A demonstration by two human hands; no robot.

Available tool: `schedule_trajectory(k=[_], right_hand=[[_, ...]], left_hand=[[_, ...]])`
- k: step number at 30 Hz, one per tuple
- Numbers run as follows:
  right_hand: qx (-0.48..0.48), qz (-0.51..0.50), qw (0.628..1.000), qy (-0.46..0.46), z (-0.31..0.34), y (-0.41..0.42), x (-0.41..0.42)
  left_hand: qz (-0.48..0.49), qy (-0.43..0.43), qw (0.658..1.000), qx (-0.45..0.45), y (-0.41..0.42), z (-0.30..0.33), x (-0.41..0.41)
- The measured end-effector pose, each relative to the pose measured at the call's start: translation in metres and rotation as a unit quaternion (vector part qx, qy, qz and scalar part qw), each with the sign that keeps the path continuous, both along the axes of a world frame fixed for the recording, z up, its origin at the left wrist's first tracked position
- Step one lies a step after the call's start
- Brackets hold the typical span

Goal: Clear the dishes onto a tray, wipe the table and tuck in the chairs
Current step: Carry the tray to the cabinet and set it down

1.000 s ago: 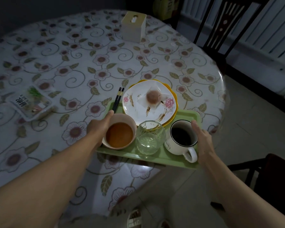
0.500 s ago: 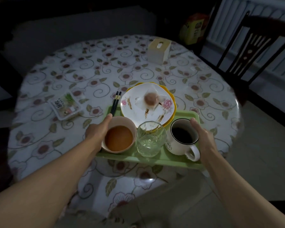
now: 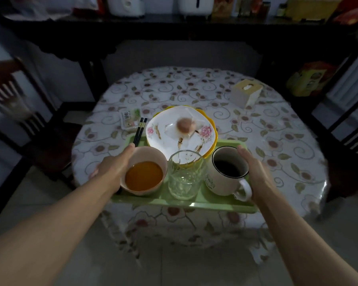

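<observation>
A light green tray (image 3: 205, 204) hangs in the air between me and the round table (image 3: 267, 124). My left hand (image 3: 112, 169) grips its left edge and my right hand (image 3: 256, 170) grips its right edge. On the tray stand a pink bowl (image 3: 144, 170) of orange liquid, a clear glass (image 3: 185, 175) and a white mug (image 3: 227, 172) of dark drink. Behind them a flowered white plate (image 3: 180, 132) with a food scrap rests on a yellow plate. Black chopsticks (image 3: 140, 131) lie at the tray's far left.
A snack packet (image 3: 129, 118) and a tissue box (image 3: 246, 94) remain on the flowered tablecloth. Dark wooden chairs stand at the left (image 3: 15, 104) and right (image 3: 351, 129). A dark sideboard (image 3: 174, 27) with appliances and boxes runs along the back.
The tray has risen off the table and come toward me, both hands still on its edges. My view has pulled back and up, so the whole table and the sideboard now show.
</observation>
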State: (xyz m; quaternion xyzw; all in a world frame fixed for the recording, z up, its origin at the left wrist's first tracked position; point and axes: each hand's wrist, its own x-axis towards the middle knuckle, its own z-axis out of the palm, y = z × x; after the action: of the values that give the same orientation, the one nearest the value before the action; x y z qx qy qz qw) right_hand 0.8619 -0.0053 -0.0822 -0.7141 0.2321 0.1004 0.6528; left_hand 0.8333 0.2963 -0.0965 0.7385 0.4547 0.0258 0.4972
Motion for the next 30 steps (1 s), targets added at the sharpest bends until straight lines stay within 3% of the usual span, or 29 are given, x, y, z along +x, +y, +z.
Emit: schedule_trajectory(k=[5, 11, 30], right_hand=[[0.003, 0.014, 1.000, -0.028, 0.021, 0.010, -0.028], [0.019, 0.029, 0.998, -0.059, 0.047, 0.027, -0.075], [0.054, 0.218, 0.969, -0.100, 0.110, 0.059, -0.209]], left_hand=[[0.051, -0.069, 0.996, -0.039, 0.007, 0.032, -0.054], [0.072, -0.069, 0.994, -0.048, 0.023, 0.061, -0.131], [0.177, -0.126, 0.971, -0.100, 0.028, 0.130, -0.345]])
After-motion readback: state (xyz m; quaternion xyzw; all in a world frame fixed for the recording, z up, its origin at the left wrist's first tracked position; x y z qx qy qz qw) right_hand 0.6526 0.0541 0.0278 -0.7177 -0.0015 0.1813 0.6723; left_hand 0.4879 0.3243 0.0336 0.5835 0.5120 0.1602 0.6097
